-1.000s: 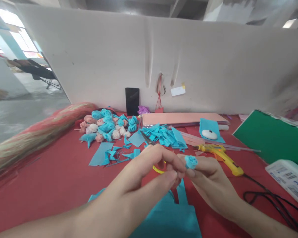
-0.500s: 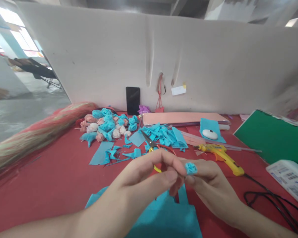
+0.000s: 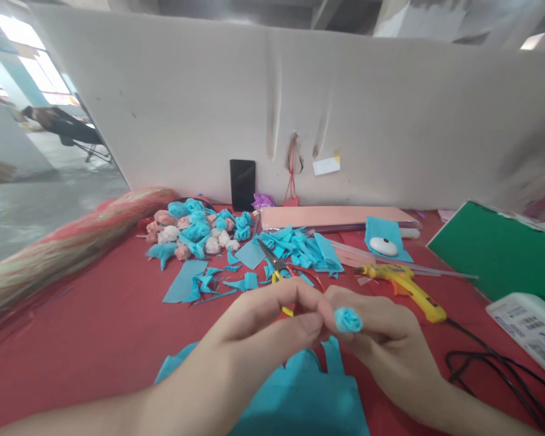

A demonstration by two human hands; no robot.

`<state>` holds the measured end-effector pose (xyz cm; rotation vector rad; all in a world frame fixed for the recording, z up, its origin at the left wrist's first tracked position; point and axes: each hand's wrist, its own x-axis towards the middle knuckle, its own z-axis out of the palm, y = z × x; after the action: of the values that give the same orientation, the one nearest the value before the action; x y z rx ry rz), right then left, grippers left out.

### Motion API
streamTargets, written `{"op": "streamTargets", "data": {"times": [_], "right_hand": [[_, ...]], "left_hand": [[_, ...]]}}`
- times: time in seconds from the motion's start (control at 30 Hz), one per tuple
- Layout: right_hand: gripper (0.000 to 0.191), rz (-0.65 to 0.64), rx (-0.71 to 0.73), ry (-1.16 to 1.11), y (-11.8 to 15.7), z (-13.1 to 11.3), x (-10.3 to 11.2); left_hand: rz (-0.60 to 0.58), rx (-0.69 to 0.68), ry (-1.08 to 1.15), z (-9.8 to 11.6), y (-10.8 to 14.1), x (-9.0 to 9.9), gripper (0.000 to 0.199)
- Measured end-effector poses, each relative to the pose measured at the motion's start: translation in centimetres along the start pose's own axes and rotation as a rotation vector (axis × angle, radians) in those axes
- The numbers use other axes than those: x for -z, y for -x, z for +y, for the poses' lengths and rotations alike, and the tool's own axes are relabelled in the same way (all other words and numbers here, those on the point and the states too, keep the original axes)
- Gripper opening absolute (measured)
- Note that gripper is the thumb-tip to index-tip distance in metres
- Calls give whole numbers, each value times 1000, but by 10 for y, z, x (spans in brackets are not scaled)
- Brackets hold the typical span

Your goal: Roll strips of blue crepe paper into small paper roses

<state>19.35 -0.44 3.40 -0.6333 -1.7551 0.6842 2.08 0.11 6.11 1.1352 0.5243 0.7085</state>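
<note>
A small rolled rose of blue crepe paper (image 3: 347, 320) pokes up between my two hands above the table. My left hand (image 3: 258, 333) is closed, its thumb and fingertips pinched at the left side of the rose. From the right, my right hand (image 3: 390, 345) also grips it, with its fingertips partly hidden behind the flower. Below my hands lies a large piece of blue paper (image 3: 309, 399). Scissors (image 3: 277, 261) with red and yellow handles rest just beyond my left hand, partly covered by it.
Paper flowers (image 3: 195, 230) in blue, pink and white are heaped at the back left, beside blue paper scraps (image 3: 295, 245). A yellow glue gun (image 3: 409, 287) with a black cord lies right. A phone (image 3: 243, 184) leans on the white partition (image 3: 186, 109). A green board (image 3: 504, 254) stands far right.
The blue rose has shifted slightly down and its top now faces me more. My right fingers have curled further in behind it; my left hand has barely moved.
</note>
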Motion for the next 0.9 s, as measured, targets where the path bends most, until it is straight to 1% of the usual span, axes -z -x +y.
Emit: {"op": "streamTargets", "data": {"times": [0.13,0.23,0.33,0.47,0.63,0.73,0.83,0.9], "right_hand": [[34,22,53,39,1,1,0],[32,23,56,48,1,0,0],[31,13,56,60,0,-2,0],[34,34,42,58,-1,-3,-1],[35,62,57,90,2,-2,-1],[33,58,75,126,4,-1,1],[30,43,111,149,6,0,3],[24,24,168,170,7,2,6]], "left_hand": [[27,-9,-55,0,0,0,17],[50,-28,-96,-2,2,0,17],[43,-52,-116,-3,2,0,20],[12,-64,-116,-3,2,0,22],[44,-64,-135,-4,2,0,20],[52,-78,-136,-4,1,1,20],[48,-99,-176,-4,-1,1,22],[38,-119,-250,-2,-1,2,24]]}}
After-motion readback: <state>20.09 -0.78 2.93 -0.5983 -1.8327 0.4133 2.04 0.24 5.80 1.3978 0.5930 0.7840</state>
